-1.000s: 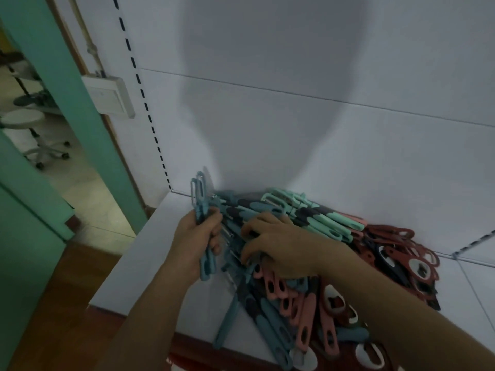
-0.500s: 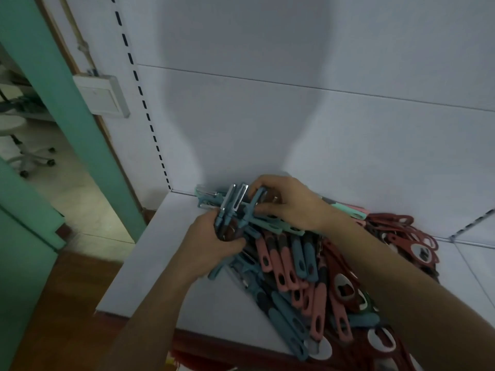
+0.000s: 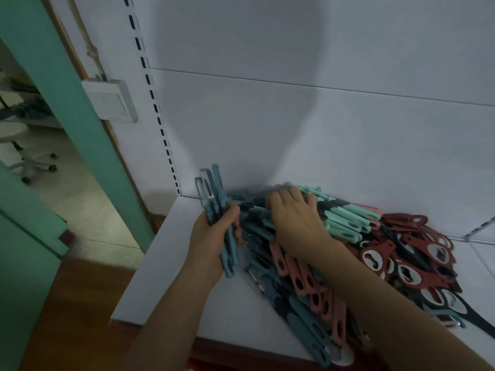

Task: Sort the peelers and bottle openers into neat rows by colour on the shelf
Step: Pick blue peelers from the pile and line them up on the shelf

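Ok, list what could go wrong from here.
The left hand grips several blue peelers in a loose fan; one might slip out. The right hand lies on the mixed pile, where bare blades could nick it. Nudging it might push the dark blue peelers off the front of the shelf.

White panelled back wall (image 3: 294,116) fills 12 to 3 o'clock, with a broad soft shadow across it. A white upright strip with black slots (image 3: 158,113) runs at 11 o'clock. A teal painted door frame (image 3: 80,116) stands at 10 o'clock, with a white rectangular switch box (image 3: 109,103) beside it. Beyond the frame lie a lit pale tiled floor (image 3: 80,196) and a white round stool on castors (image 3: 16,145). Brown wooden floor (image 3: 75,303) lies at 7 o'clock, below the white flat shelf board (image 3: 166,263).
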